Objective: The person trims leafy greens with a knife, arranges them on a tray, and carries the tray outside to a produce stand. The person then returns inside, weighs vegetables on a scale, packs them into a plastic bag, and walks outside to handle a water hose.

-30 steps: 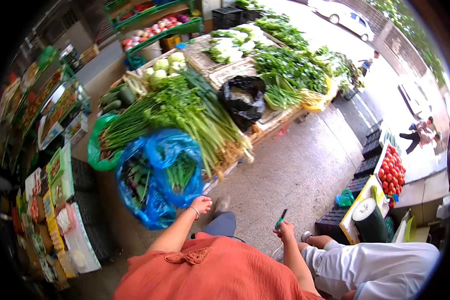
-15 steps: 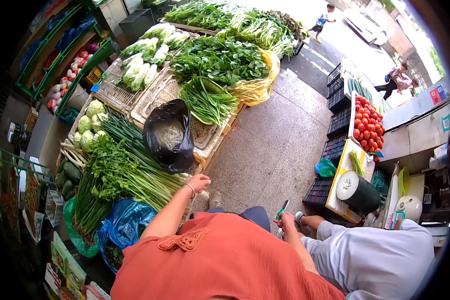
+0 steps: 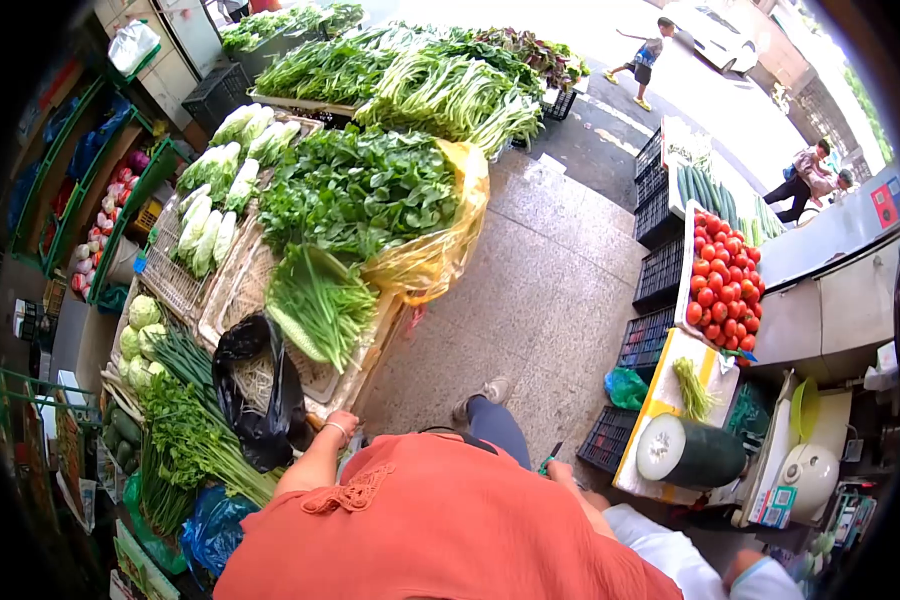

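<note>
My left hand [image 3: 341, 424], with a bracelet at the wrist, is loosely closed beside the wooden edge of the vegetable stall; I see nothing in it. Just left of it stands a black plastic bag [image 3: 288, 395] of bean sprouts [image 3: 254, 383]. Celery [image 3: 220, 440] lies nearer to me, and a bunch of long green stalks [image 3: 322, 305] lies beyond. Low on my right side, my right hand [image 3: 562, 474] is closed around a small knife [image 3: 547, 462] with a green handle and a short dark blade. My sleeve and body partly hide that arm.
On the right are stacked black crates [image 3: 646, 337], tomatoes [image 3: 722, 285], a cut winter melon [image 3: 705, 452] and a white scale [image 3: 808, 478]. Leafy greens [image 3: 355, 190] cover the left stall. A person in light clothing [image 3: 655, 545] is close on my right. A stone floor [image 3: 510, 290] runs between.
I have moved forward along the aisle, with my foot now ahead. My left hand has come down and back toward the stall edge. The person beside me has dropped behind on the right.
</note>
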A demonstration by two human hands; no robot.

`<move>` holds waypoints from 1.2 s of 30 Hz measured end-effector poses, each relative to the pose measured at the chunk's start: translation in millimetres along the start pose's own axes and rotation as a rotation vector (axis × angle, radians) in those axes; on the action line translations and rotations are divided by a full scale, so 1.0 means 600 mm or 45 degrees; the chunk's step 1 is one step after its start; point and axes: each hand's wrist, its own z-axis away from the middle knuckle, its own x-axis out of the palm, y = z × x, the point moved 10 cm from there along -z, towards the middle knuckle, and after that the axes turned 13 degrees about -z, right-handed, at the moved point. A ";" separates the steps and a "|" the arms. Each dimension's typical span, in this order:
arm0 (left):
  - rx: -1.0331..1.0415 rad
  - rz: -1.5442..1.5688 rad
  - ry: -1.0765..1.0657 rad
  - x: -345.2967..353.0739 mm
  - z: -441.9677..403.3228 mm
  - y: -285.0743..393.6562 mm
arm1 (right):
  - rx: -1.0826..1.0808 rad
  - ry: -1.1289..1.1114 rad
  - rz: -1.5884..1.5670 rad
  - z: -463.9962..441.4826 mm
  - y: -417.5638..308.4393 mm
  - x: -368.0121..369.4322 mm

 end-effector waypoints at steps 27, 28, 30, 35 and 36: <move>0.131 -0.825 -0.412 0.270 -0.079 1.089 | 0.072 0.153 -0.423 -0.190 -0.862 -0.031; 0.123 -0.841 -0.410 0.269 -0.082 1.130 | 0.096 0.151 -0.487 -0.195 -0.878 -0.030; 0.195 -0.777 -0.353 0.266 -0.087 1.232 | 0.150 0.157 -0.548 -0.197 -0.899 -0.015; 0.454 -0.421 -0.212 0.321 -0.125 1.436 | 0.140 0.141 -0.732 -0.233 -1.006 0.044; 0.513 -0.354 -0.174 0.335 -0.125 1.475 | 0.160 0.137 -0.733 -0.239 -1.036 0.053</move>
